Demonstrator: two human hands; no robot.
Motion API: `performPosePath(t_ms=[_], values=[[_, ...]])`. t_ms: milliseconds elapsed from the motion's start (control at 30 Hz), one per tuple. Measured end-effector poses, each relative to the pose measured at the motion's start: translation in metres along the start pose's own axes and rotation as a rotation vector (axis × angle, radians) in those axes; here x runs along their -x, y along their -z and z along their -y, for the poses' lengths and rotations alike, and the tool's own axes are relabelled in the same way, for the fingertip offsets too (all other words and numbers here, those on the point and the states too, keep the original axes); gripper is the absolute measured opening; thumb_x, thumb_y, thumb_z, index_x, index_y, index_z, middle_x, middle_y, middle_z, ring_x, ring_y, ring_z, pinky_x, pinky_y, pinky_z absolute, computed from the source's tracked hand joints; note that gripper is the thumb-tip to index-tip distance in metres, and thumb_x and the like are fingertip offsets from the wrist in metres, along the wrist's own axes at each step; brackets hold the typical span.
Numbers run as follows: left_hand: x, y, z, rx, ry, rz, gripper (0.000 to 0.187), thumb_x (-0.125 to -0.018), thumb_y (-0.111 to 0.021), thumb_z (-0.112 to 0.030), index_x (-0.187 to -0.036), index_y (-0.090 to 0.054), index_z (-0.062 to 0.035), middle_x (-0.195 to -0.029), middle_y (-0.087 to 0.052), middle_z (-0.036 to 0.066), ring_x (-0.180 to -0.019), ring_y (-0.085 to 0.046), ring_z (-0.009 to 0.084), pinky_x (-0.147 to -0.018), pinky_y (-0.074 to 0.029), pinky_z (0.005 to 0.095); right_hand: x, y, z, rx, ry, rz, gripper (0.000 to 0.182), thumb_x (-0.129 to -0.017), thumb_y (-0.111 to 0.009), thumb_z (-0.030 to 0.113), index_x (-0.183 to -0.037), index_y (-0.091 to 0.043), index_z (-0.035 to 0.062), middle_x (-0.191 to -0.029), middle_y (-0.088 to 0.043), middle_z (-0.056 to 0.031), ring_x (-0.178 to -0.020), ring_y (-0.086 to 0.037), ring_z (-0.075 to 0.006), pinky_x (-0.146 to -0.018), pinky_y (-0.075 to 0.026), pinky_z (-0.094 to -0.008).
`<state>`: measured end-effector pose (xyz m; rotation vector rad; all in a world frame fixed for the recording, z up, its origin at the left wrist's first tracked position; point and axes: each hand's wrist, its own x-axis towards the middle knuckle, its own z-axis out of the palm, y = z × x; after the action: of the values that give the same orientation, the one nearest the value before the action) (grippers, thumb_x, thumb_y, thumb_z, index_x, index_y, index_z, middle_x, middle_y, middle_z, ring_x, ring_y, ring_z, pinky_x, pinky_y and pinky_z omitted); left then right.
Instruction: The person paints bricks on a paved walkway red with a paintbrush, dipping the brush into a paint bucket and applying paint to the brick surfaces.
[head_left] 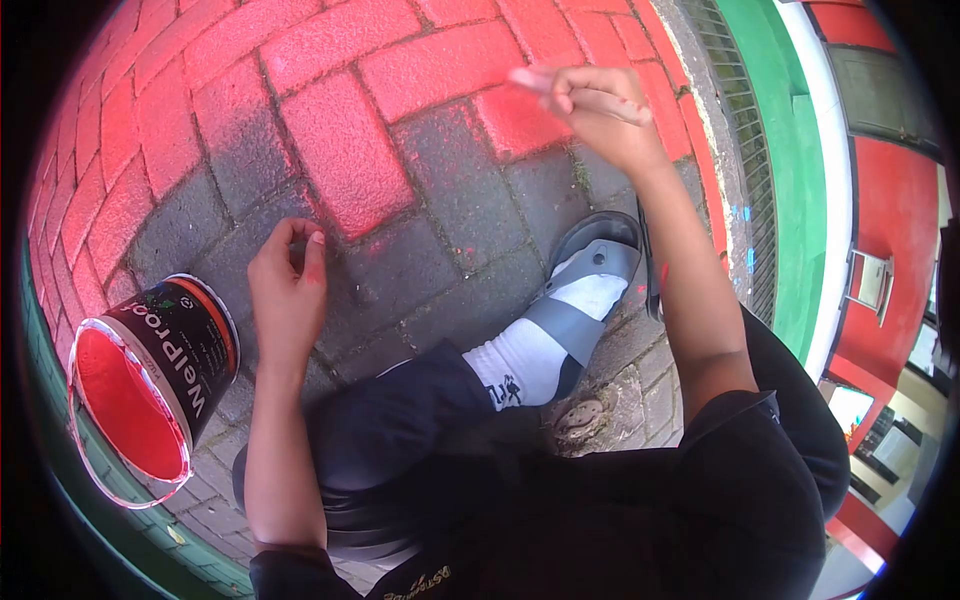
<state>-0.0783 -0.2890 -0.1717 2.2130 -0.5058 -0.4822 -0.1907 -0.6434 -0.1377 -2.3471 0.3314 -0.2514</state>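
My right hand (608, 118) is raised over the paving, its fingers closed around what looks like a slim, pale-handled paintbrush (622, 107). The brush's pinkish front end is smeared by motion. Lower left, my left hand (290, 285) hovers above unpainted bricks, fingers curled in and thumb against the index finger, with nothing visible in it. Red paint marks show on its thumb. Beside that hand stands a black paint bucket (180, 340) labelled "WelProof", red inside, with a wire handle. Below my right hand, bright red bricks (440, 70) meet bare grey ones (460, 180).
My foot in a grey sandal (570, 325) and white sock rests on the paving. A metal drain grate (735, 130) runs along the right, beside a green strip (790, 190). Past it are a white edge and a red wall (885, 220).
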Motion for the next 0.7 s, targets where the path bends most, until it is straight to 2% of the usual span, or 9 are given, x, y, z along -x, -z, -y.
performPosePath(t_ms=[100,167,233,333,433,500,567,633,700], values=[[0.001,-0.001,0.002,0.008,-0.012,-0.019,0.013,-0.094,-0.062,-0.010,-0.096,-0.065,0.0026,-0.074,-0.064,0.012,-0.057,-0.053,0.0136,-0.057,-0.043,0.0328,0.001,0.001,-0.058,-0.319,-0.123,0.255,0.026,-0.088,-0.057,-0.009,-0.064,-0.049,-0.0001,-0.120,-0.073,-0.0167,-0.116,-0.069,-0.0239,-0.091,-0.056,-0.0303],[-0.002,0.000,0.003,0.014,-0.015,-0.043,0.013,-0.094,-0.062,-0.010,-0.096,-0.065,0.0025,-0.074,-0.064,0.013,-0.056,-0.053,0.0142,-0.057,-0.043,0.0333,0.013,0.010,-0.058,-0.422,-0.056,0.400,0.027,-0.086,-0.057,-0.011,-0.063,-0.048,-0.0002,-0.120,-0.072,-0.0177,-0.118,-0.068,-0.0268,-0.092,-0.056,-0.0315],[-0.001,0.001,0.001,-0.004,-0.006,-0.026,0.013,-0.094,-0.062,-0.010,-0.096,-0.065,0.0024,-0.074,-0.064,0.012,-0.057,-0.054,0.0145,-0.057,-0.043,0.0332,0.011,0.031,-0.036,-0.580,-0.333,0.518,0.029,-0.086,-0.057,-0.010,-0.061,-0.047,0.0013,-0.119,-0.072,-0.0199,-0.120,-0.067,-0.0290,-0.094,-0.055,-0.0325],[-0.001,-0.001,0.000,-0.035,0.031,0.027,0.012,-0.095,-0.062,-0.010,-0.097,-0.065,0.0025,-0.075,-0.065,0.012,-0.057,-0.054,0.0141,-0.058,-0.044,0.0332,-0.023,0.034,-0.009,0.041,-0.230,0.592,0.031,-0.081,-0.066,-0.002,-0.059,-0.044,0.0036,-0.111,-0.075,-0.0155,-0.108,-0.071,-0.0212,-0.085,-0.055,-0.0344],[-0.001,-0.005,0.000,0.007,0.054,0.035,0.012,-0.095,-0.062,-0.010,-0.097,-0.064,0.0024,-0.074,-0.064,0.012,-0.057,-0.053,0.0134,-0.057,-0.043,0.0331,-0.061,0.031,-0.021,0.477,0.096,0.516,0.034,-0.076,-0.074,0.004,-0.062,-0.043,0.0048,-0.102,-0.078,-0.0076,-0.087,-0.073,-0.0145,-0.068,-0.052,-0.0342],[-0.001,-0.003,0.000,-0.002,0.048,0.026,0.012,-0.095,-0.062,-0.009,-0.097,-0.064,0.0024,-0.074,-0.064,0.011,-0.056,-0.053,0.0129,-0.057,-0.043,0.0329,-0.078,0.020,-0.026,0.007,0.032,0.291,0.032,-0.080,-0.071,0.007,-0.065,-0.043,0.0050,-0.104,-0.078,-0.0060,-0.088,-0.073,-0.0174,-0.068,-0.052,-0.0330],[-0.001,-0.002,0.003,-0.003,0.049,0.015,0.012,-0.095,-0.062,-0.009,-0.097,-0.064,0.0024,-0.074,-0.063,0.011,-0.056,-0.052,0.0123,-0.056,-0.042,0.0326,-0.061,0.019,-0.033,0.229,0.055,0.325,0.027,-0.082,-0.065,0.005,-0.066,-0.043,0.0037,-0.107,-0.077,-0.0093,-0.093,-0.074,-0.0195,-0.075,-0.055,-0.0322],[-0.001,-0.002,0.005,-0.012,-0.004,-0.021,0.011,-0.095,-0.062,-0.009,-0.096,-0.064,0.0021,-0.072,-0.062,0.009,-0.055,-0.051,0.0106,-0.055,-0.041,0.0313,-0.032,0.010,-0.060,-0.289,0.119,0.386,0.016,-0.076,-0.049,-0.010,-0.065,-0.048,0.0019,-0.099,-0.078,-0.0120,-0.104,-0.074,-0.0194,-0.073,-0.055,-0.0297],[-0.001,0.000,0.003,-0.009,0.018,-0.011,0.011,-0.095,-0.062,-0.009,-0.096,-0.065,0.0018,-0.071,-0.061,0.009,-0.056,-0.051,0.0100,-0.055,-0.041,0.0309,-0.001,0.022,-0.034,-0.155,0.094,0.557,0.017,-0.075,-0.046,-0.010,-0.064,-0.048,0.0022,-0.102,-0.078,-0.0120,-0.104,-0.074,-0.0194,-0.071,-0.055,-0.0294]])
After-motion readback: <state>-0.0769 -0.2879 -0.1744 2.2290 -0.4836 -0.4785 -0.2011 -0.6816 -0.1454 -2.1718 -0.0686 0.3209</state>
